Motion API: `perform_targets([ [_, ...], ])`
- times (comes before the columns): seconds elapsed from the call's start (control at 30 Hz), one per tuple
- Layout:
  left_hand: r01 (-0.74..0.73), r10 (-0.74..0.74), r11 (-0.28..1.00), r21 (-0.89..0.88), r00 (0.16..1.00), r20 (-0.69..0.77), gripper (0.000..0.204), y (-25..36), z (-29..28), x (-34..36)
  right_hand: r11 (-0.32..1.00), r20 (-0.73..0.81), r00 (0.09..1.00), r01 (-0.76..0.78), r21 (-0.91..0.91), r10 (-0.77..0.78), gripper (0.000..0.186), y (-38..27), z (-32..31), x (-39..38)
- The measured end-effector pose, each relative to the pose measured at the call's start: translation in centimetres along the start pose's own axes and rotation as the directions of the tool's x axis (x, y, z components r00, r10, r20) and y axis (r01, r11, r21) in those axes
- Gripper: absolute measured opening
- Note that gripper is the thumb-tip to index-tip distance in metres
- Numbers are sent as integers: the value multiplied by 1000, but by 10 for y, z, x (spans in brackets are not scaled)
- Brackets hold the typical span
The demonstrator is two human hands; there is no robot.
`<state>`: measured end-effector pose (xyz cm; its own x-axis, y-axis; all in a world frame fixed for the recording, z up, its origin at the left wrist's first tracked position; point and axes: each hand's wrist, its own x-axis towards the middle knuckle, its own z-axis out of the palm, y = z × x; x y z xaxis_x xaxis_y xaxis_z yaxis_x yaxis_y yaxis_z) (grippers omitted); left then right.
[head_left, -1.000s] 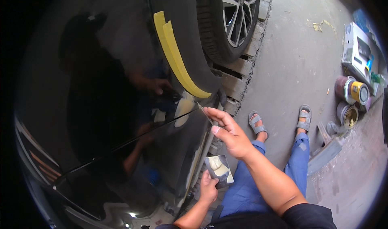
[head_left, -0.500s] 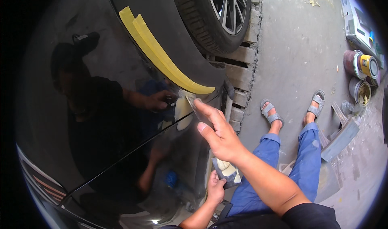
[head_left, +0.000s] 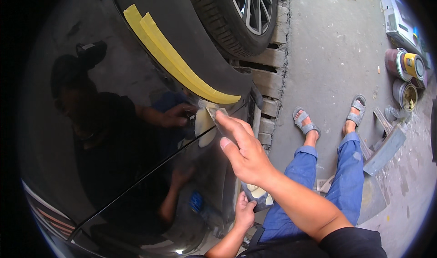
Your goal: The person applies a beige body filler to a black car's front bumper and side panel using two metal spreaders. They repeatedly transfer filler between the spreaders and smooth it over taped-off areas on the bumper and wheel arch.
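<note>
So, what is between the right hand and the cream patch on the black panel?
The head view shows a thin blade, held in the right hand, between it and the cream patch.

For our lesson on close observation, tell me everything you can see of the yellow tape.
The yellow tape looks like thin, matte masking tape. Two overlapping strips run lengthwise, their upper ends stepped, one reaching higher. It curves along the wheel arch, tapering at its lower end, and seems to lie mostly flat. A pale patch sits just below that end. The right hand is close beneath, not touching; whether its blade meets the tape is unclear.
</note>
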<state>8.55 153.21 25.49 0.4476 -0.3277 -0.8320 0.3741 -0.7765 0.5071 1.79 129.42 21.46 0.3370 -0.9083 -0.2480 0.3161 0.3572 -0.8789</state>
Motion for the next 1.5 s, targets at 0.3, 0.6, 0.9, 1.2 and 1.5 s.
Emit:
perform_targets([
  [0.3, 14, -14, 1000, -17, 1000, -18, 41, -2, -3, -1, 1000, -149, 989, 5, 20, -2, 47, -6, 17, 5],
  [0.6, 2, -2, 1000, 14, 1000, -28, 42, 1, 2, -2, 999, -138, 989, 53, -11, -54, 46, -5, 18, 2],
  [0.9, 14, -13, 999, 32, 999, -33, 42, -3, -3, -3, 996, -86, 996, -23, 81, 30, 44, -15, 9, -2],
  [1.2, -5, 5, 999, 32, 1000, -29, 40, 2, 5, -3, 998, -133, 990, 50, 44, -43, 43, -16, 15, 2],
  [1.5, 40, -39, 998, 54, 999, -24, 43, -8, -5, -3, 997, -176, 981, 79, 6, -77, 42, -21, 17, 8],
])
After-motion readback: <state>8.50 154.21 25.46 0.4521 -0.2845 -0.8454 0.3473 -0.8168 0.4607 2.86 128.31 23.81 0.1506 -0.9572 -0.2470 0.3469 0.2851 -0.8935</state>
